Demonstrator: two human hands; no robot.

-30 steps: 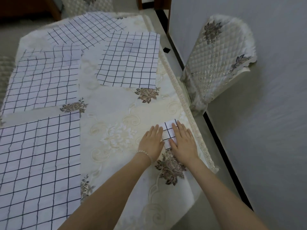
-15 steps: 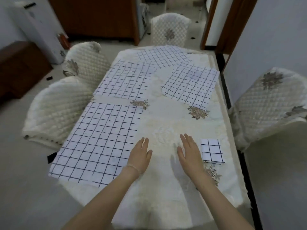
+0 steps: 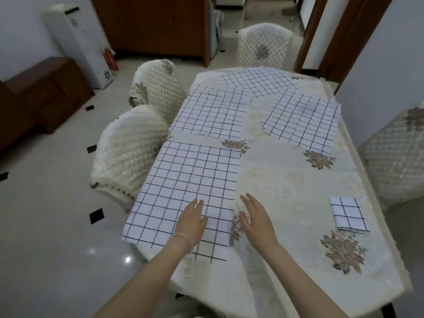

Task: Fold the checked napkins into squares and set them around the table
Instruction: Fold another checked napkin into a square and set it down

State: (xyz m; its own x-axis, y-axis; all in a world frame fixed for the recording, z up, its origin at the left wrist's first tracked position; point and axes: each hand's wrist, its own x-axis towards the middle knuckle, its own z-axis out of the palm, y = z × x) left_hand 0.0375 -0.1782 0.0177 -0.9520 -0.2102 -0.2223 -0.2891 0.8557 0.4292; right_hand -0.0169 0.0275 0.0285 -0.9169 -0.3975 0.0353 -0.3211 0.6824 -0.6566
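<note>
A small folded checked napkin (image 3: 348, 214) lies as a square near the table's right edge. Several unfolded checked napkins are spread flat: the nearest one (image 3: 183, 180) at the front left, one behind it (image 3: 211, 115), one at the right (image 3: 302, 121), one at the far end (image 3: 259, 82). My left hand (image 3: 191, 222) is flat with straight fingers over the nearest napkin's front right part. My right hand (image 3: 255, 218) is open just right of that napkin's edge, over the tablecloth. Neither hand holds anything.
The table (image 3: 286, 180) wears a cream embroidered cloth with flower patches. Quilted chairs stand at the left (image 3: 128, 152), (image 3: 153, 83), at the far end (image 3: 263, 47) and at the right (image 3: 397, 152). A wall runs close along the right side.
Both hands have left the small folded napkin and moved left across the table to the nearest unfolded napkin. The view has swung up and left, and the folded square stays at the right.
</note>
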